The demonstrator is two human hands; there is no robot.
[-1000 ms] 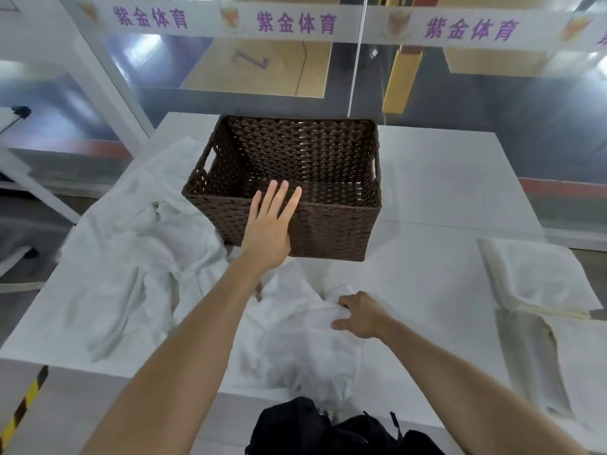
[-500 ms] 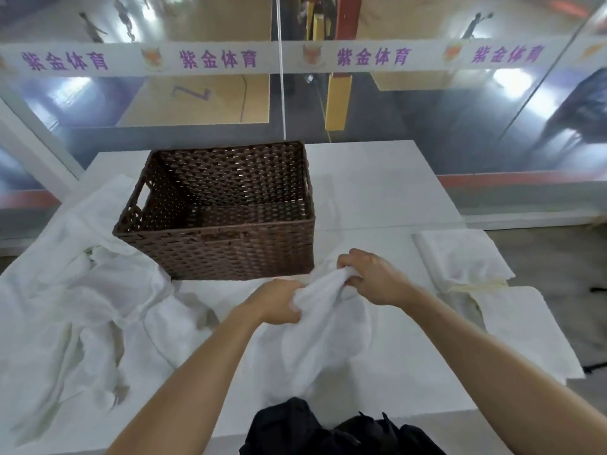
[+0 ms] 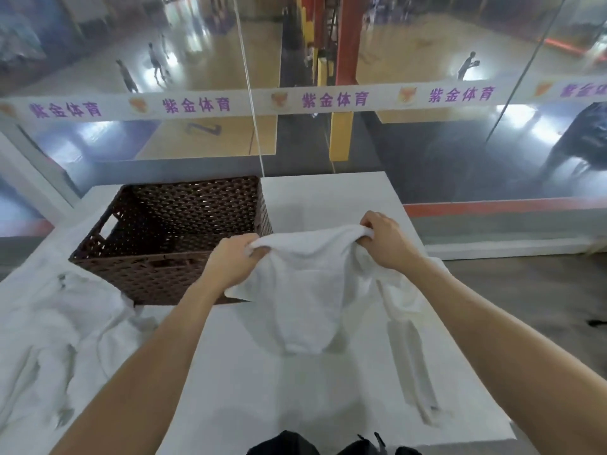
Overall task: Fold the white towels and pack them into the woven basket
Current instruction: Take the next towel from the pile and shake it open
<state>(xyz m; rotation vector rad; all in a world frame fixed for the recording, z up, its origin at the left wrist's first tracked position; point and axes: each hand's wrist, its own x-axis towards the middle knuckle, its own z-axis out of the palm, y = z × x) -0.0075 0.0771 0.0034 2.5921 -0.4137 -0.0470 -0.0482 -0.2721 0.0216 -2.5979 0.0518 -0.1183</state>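
Raised since the earlier frame, left hand (image 3: 231, 262) and right hand (image 3: 387, 241) each grip a white towel (image 3: 312, 290) edge, stretched beside the woven basket (image 3: 170, 238).

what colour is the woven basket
Dark brown; the woven basket shows best in the head view.

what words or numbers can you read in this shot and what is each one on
"紫金体育": purple, repeated along the white strip across the glass wall; the copy at the right edge is cut off.
"2": purple figure on the court floor behind the glass; the shape is unsure and it could be a "Z".
The orange emblems on the strip: too small to read.
The basket and the towel: no writing visible.
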